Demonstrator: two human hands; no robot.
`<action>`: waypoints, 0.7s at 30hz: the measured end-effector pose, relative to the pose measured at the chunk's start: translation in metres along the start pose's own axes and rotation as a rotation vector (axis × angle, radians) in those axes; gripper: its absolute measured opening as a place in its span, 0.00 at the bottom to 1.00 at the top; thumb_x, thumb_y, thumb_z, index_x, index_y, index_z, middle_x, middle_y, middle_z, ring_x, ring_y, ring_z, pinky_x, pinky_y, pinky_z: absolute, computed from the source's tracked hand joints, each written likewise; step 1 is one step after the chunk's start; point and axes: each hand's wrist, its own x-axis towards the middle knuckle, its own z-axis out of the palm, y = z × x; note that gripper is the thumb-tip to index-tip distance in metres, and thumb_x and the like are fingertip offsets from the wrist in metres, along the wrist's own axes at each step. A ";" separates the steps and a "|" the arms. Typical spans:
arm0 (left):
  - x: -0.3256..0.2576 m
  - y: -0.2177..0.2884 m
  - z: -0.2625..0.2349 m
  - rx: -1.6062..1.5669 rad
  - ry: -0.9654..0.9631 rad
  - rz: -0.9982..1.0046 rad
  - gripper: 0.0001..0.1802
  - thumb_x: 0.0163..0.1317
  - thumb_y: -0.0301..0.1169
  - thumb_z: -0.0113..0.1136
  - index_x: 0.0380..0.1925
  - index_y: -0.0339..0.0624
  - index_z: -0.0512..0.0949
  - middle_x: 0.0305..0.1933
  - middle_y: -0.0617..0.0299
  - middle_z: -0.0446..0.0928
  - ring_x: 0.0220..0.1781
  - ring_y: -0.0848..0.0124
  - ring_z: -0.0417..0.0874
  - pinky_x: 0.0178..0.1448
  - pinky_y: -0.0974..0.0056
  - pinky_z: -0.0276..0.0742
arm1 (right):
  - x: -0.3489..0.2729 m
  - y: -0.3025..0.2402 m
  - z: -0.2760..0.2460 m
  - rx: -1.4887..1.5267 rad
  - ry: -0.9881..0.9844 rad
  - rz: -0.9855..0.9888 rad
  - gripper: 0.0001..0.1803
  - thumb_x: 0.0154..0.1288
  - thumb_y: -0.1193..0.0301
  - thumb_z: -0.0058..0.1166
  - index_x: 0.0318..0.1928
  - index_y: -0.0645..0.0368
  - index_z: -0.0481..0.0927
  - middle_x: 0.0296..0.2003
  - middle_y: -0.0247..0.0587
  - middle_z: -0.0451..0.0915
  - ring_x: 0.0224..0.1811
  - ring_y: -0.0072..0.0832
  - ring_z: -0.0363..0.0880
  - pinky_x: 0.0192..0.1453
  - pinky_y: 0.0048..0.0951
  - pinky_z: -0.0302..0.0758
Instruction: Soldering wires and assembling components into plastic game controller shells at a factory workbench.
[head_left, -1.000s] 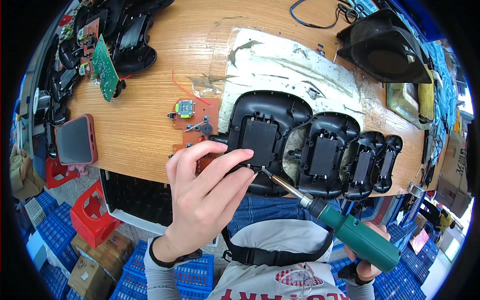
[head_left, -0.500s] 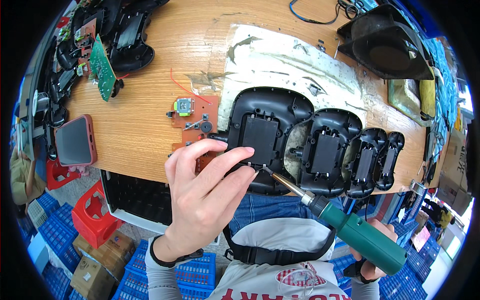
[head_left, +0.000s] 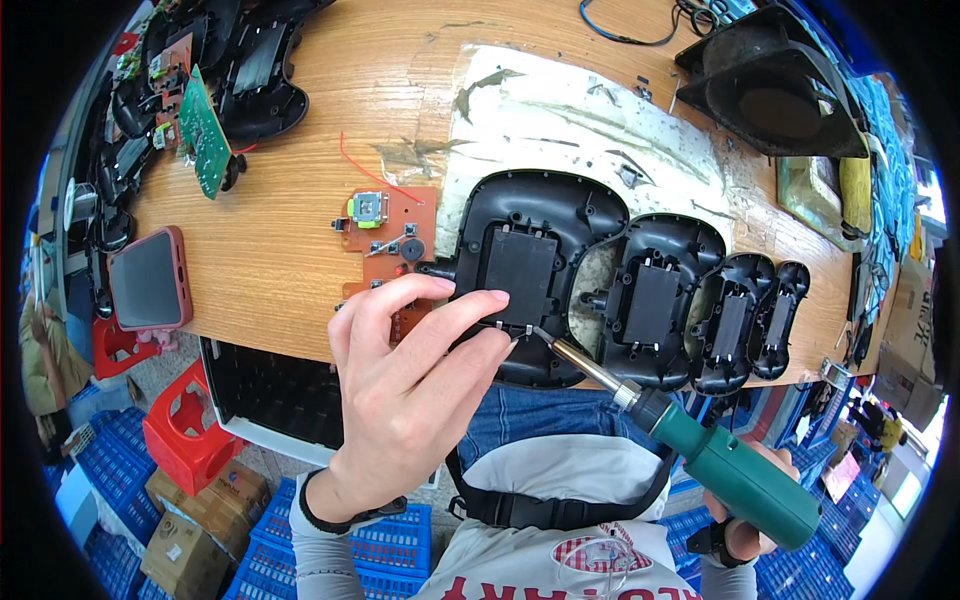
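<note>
A black game-controller shell half [head_left: 590, 205] lies inner side up at the near table edge, with a rectangular battery compartment [head_left: 520, 272] in its middle. My left hand [head_left: 410, 385] bends over its lower left; the index fingertip touches the compartment. Thumb and fingers are drawn together by small metal contact tabs, and whatever they pinch is hidden. My right hand [head_left: 770, 470] grips a green soldering iron [head_left: 735, 470] from behind. The iron's tip points up-left and meets or nearly meets the right-hand tab at the compartment's near edge.
Several more shell halves [head_left: 655, 300] stand in a row to the right. Brown circuit boards [head_left: 415, 215] lie left of the work; a phone [head_left: 150, 280] and a green board [head_left: 205, 135] are farther left. A dark fan-like housing [head_left: 770, 90] occupies the far right.
The iron's tip has moved slightly up and right, to the right-hand tab, and its handle has shifted a little right. My left hand has hardly moved.
</note>
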 end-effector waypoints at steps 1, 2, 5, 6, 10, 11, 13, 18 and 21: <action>0.000 0.000 0.000 -0.006 0.000 0.000 0.08 0.40 0.26 0.65 0.24 0.46 0.78 0.41 0.71 0.78 0.47 0.67 0.71 0.52 0.62 0.58 | 0.000 0.000 0.000 0.000 -0.001 0.000 0.48 0.44 0.33 0.52 0.39 0.74 0.71 0.23 0.37 0.72 0.15 0.16 0.64 0.24 0.16 0.59; 0.000 0.000 0.000 0.000 -0.001 -0.001 0.08 0.40 0.26 0.65 0.24 0.46 0.78 0.41 0.71 0.78 0.47 0.67 0.71 0.52 0.62 0.58 | 0.000 0.000 0.001 -0.029 0.000 -0.013 0.48 0.44 0.33 0.52 0.39 0.75 0.71 0.22 0.36 0.72 0.15 0.16 0.63 0.22 0.17 0.57; -0.001 -0.001 0.000 -0.003 -0.003 0.001 0.08 0.40 0.26 0.65 0.24 0.46 0.78 0.42 0.71 0.77 0.47 0.67 0.71 0.52 0.62 0.58 | -0.002 -0.002 0.007 -0.006 0.062 0.027 0.48 0.44 0.33 0.51 0.39 0.75 0.71 0.21 0.35 0.72 0.14 0.15 0.62 0.21 0.18 0.54; -0.001 -0.001 0.000 -0.003 -0.004 0.004 0.08 0.40 0.26 0.65 0.24 0.46 0.78 0.42 0.71 0.77 0.47 0.67 0.71 0.52 0.62 0.58 | -0.001 -0.002 0.007 0.047 0.125 0.080 0.49 0.43 0.32 0.51 0.39 0.75 0.71 0.21 0.35 0.72 0.14 0.15 0.61 0.21 0.18 0.54; -0.001 -0.001 0.000 -0.005 -0.001 0.008 0.08 0.40 0.26 0.64 0.24 0.46 0.78 0.42 0.71 0.77 0.47 0.67 0.71 0.52 0.61 0.58 | 0.003 -0.004 0.004 -0.019 -0.038 0.019 0.48 0.45 0.33 0.51 0.39 0.75 0.72 0.20 0.35 0.72 0.13 0.15 0.61 0.24 0.18 0.54; -0.001 -0.001 0.000 0.000 -0.002 0.008 0.08 0.40 0.26 0.64 0.24 0.46 0.78 0.42 0.71 0.77 0.47 0.67 0.71 0.52 0.61 0.58 | 0.004 -0.004 0.004 -0.062 -0.039 -0.006 0.47 0.46 0.33 0.50 0.39 0.75 0.72 0.19 0.35 0.72 0.13 0.15 0.60 0.25 0.18 0.54; -0.001 -0.001 0.000 -0.005 -0.003 0.007 0.08 0.40 0.26 0.64 0.24 0.46 0.78 0.42 0.71 0.77 0.47 0.66 0.71 0.52 0.61 0.58 | 0.004 -0.004 0.003 -0.106 -0.040 -0.032 0.47 0.46 0.33 0.50 0.39 0.75 0.73 0.19 0.35 0.72 0.12 0.15 0.59 0.26 0.18 0.55; -0.001 -0.001 0.000 0.015 -0.002 0.015 0.09 0.38 0.26 0.64 0.24 0.46 0.78 0.42 0.71 0.77 0.47 0.66 0.71 0.51 0.61 0.58 | 0.003 -0.004 0.005 -0.103 0.026 -0.016 0.48 0.44 0.33 0.50 0.38 0.74 0.73 0.17 0.32 0.71 0.13 0.15 0.60 0.27 0.20 0.55; 0.000 -0.001 0.000 0.023 -0.002 0.025 0.09 0.37 0.26 0.64 0.24 0.46 0.78 0.42 0.71 0.77 0.47 0.66 0.72 0.51 0.61 0.58 | 0.005 -0.005 0.004 -0.114 -0.067 -0.045 0.46 0.45 0.33 0.50 0.37 0.73 0.74 0.17 0.32 0.71 0.14 0.15 0.60 0.27 0.20 0.55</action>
